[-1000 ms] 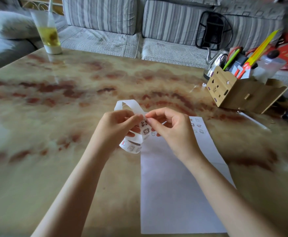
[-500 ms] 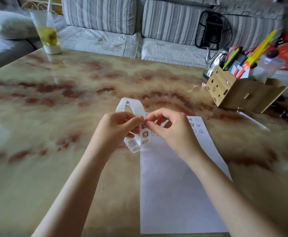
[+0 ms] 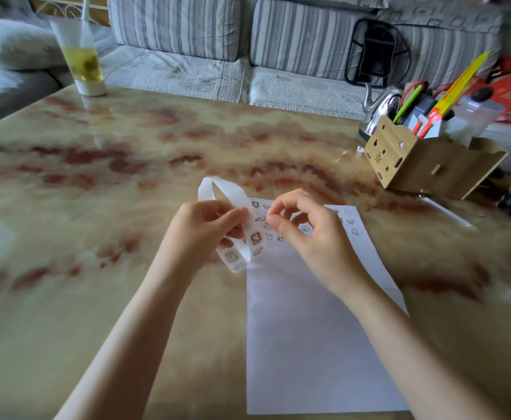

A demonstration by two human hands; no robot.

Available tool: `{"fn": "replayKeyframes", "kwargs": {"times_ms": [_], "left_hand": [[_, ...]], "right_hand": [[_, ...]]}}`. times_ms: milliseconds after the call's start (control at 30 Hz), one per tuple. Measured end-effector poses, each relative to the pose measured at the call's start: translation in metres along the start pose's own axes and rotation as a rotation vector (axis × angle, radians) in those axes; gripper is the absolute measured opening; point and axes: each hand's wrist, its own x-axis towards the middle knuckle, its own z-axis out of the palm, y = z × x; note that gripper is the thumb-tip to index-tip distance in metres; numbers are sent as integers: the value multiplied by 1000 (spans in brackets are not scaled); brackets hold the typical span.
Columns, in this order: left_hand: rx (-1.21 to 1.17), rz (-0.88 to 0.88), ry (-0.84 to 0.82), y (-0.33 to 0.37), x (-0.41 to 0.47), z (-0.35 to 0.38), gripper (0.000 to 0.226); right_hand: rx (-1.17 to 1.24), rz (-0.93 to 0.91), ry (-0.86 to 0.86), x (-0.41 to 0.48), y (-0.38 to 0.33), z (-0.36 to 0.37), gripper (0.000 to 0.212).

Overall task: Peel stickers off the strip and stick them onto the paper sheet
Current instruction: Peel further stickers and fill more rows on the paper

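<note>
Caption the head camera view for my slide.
Left hand holds the sticker strip while right hand pinches a sticker over the paper sheet.

Soft daylight gleams on the glossy table, shadows faint; wide-angle bending and blur smear the edges

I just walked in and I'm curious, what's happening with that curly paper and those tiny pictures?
A person is working at the table. The left hand holds the looped sticker strip, and the right hand pinches a small sticker right at the strip, seemingly peeling it off. The paper sheet lies flat on the table, with rows of stickers at its far end and the rest blank.
</note>
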Motion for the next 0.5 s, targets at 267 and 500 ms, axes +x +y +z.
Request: {"fn": "replayKeyframes", "kwargs": {"times_ms": [267,500], "left_hand": [[59,9,50,0,1,-4,16],[41,2,55,0,1,-3,15]], "right_hand": [[4,386,77,13,28,-50,11],[-77,612,13,17,53,-60,5]]}}
